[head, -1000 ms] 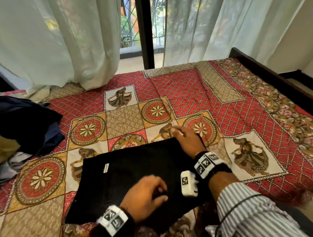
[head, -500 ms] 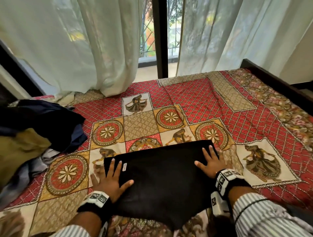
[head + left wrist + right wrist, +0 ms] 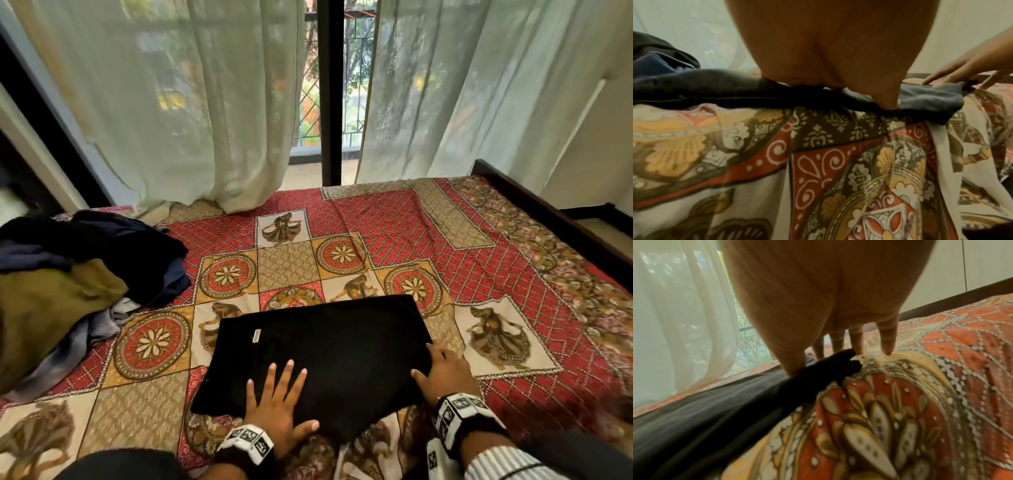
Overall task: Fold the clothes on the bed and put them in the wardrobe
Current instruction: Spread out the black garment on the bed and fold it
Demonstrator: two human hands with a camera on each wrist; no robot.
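A folded black garment (image 3: 325, 346) with a small white tag lies flat on the patterned bedsheet (image 3: 479, 260). My left hand (image 3: 277, 401) lies flat on its near edge, fingers spread and straight. My right hand (image 3: 445, 373) rests at its near right corner, thumb on the cloth and fingers straight on the sheet beside it. In the left wrist view the left hand (image 3: 838, 48) presses the garment (image 3: 715, 86) down. The right wrist view shows the right hand (image 3: 818, 296) with its thumb on the garment (image 3: 715, 402).
A loose pile of clothes (image 3: 78, 274) in black, navy and olive sits at the left of the bed. Sheer curtains (image 3: 205, 120) hang over the window at the far edge. A dark bed frame (image 3: 548, 219) runs along the right side.
My left hand has moved from the garment's left edge to the middle of its near edge. The right hand has slid back to the near right corner. The view has tilted upward.
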